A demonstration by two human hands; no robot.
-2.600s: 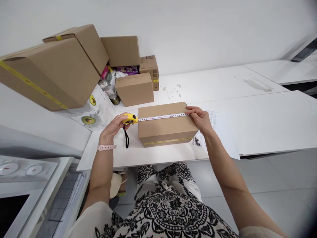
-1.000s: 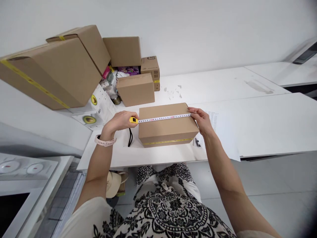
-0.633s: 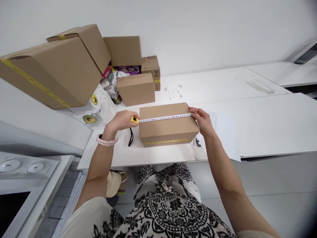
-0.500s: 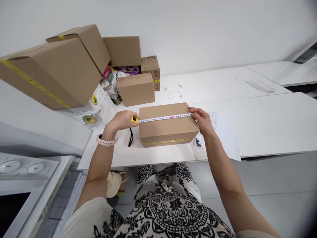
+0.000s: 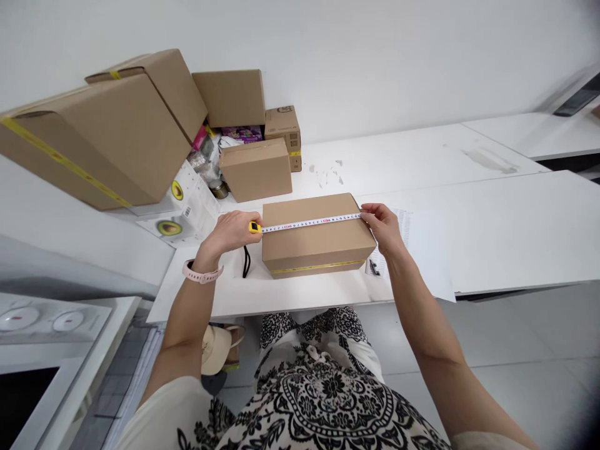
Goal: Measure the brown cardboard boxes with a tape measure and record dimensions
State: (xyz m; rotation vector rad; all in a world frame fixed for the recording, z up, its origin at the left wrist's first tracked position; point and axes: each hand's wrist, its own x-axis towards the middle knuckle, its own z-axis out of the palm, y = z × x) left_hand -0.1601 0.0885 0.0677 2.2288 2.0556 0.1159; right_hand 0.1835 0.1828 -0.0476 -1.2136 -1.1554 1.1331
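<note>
A closed brown cardboard box (image 5: 319, 247) lies lengthwise on the white table, with a yellow strip along its near side. Across its top runs the white blade of a tape measure (image 5: 307, 223), pulled out from end to end. My left hand (image 5: 233, 231) is closed round the yellow tape case, which sits at the box's left edge. At the right edge, my right hand (image 5: 382, 225) pinches the blade's free end between thumb and fingers. A black cord loop (image 5: 246, 261) hangs down near the left hand, resting on the table.
Big cardboard boxes (image 5: 112, 137) are stacked at the left, over a white carton with avocado pictures (image 5: 190, 206). A smaller brown box (image 5: 257, 170) stands behind. Printed paper (image 5: 424, 250) and a small black object (image 5: 374, 267) lie at the right. A white appliance (image 5: 47, 356) is at lower left.
Both hands hold the tape across the box almost as before. The whole view has shifted very slightly; nothing was taken up or let go.
</note>
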